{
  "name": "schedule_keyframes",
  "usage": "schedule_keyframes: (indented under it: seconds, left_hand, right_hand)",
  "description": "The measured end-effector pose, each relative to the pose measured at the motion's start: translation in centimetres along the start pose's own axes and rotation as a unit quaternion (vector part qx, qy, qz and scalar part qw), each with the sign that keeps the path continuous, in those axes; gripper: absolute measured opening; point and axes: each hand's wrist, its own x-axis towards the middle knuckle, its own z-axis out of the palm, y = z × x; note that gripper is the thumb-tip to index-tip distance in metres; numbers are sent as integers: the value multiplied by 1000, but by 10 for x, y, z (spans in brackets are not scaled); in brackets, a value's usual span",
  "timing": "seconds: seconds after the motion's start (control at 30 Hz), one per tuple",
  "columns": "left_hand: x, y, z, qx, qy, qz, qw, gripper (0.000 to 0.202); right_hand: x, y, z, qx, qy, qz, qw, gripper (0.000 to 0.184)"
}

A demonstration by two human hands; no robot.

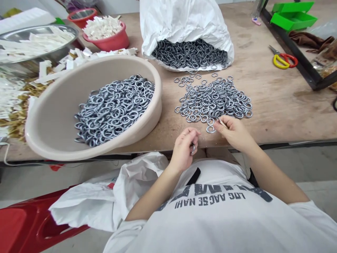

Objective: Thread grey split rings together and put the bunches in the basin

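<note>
Metal rings lie in a loose, flat heap on the table, straight ahead of the person, with one ring at the heap's near edge, just beside the right hand. That hand's thumb and forefinger pinch a thin pale stick, its tip angled down toward the heap, a grip that seems suited to fine pointing rather than force. The left hand is held just off the table's near edge, its fingers curled shut around a small metal piece, probably another ring, though most of it is hidden.

Spreading the heap thin likely keeps single rings easy to separate. Beyond it, a white woven sack lies with its mouth rolled back, perhaps so that the loose rings inside can be reached without lifting it. To the left, a beige plastic basin holds a deep mass of rings, within easy reach of the seated person. Farther left, a steel bowl and a red plastic basin hold white pieces. At the far right lie yellow-and-red-handled scissors, and a white plastic bag drapes over a red stool at the near left.
</note>
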Motion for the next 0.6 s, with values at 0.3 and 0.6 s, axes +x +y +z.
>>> schedule_keyframes:
  seconds: [0.3, 0.6]
  left_hand:
    - [-6, -17, 17, 92, -5, 63, 994, 40]
    - [-13, -6, 24, -85, -17, -87, 992, 40]
  right_hand:
    - [-26, -19, 27, 28, -5, -44, 999, 32]
    - [-32, -17, 26, -116, -29, -120, 986, 41]
